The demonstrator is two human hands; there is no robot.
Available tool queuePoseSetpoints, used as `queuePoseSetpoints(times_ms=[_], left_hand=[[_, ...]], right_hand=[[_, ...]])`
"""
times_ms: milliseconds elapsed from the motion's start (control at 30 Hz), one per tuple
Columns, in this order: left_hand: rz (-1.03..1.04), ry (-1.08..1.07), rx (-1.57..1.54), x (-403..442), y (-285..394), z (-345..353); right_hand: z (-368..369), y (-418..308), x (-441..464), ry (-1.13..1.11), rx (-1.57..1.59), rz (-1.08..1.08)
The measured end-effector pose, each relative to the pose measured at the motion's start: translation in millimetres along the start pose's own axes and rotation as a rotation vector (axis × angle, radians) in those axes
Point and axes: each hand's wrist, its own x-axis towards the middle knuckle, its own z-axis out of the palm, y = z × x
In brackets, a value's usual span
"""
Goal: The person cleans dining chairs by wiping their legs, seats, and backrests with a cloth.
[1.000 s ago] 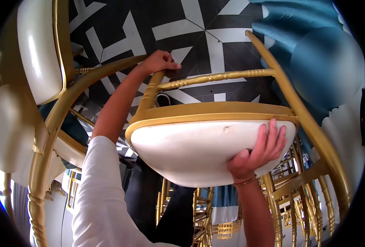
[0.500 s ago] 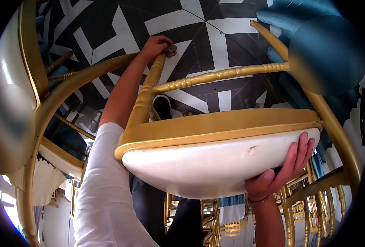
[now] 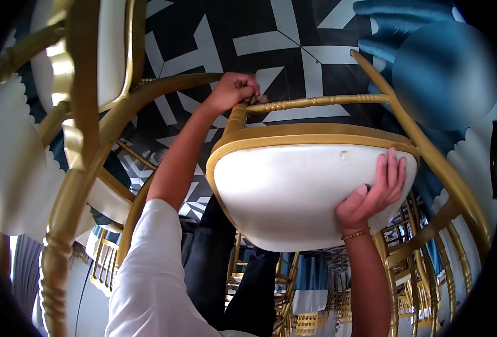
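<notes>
A gold chair (image 3: 315,132) with a white seat pad (image 3: 293,191) is tipped in front of me, its legs pointing away over the floor. My left hand (image 3: 234,91) is closed round a small brownish cloth (image 3: 258,100) at the end of one chair leg. The fingers of my right hand (image 3: 374,191) are spread and lie flat on the right part of the seat pad, near its gold rim. A small worn mark (image 3: 344,154) shows on the pad close to that rim.
Another gold chair with a white pad (image 3: 111,50) stands at the left. Teal cloth (image 3: 380,28) hangs at the upper right. Several gold chairs (image 3: 422,264) are behind at the lower right. The floor (image 3: 220,50) has a black and white pattern.
After tilting closer and lower, the seat has swung back, showing more of its white pad. My left hand has stayed by the leg end with the cloth; my right hand has stayed on the pad.
</notes>
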Motion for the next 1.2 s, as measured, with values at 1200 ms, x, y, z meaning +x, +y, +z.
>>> queuePoseSetpoints(times_ms=[1200], left_hand=[[-0.342,-0.392,0.743,16,102,33]], right_hand=[[3,0,-6,0.053,0.031,0.081]])
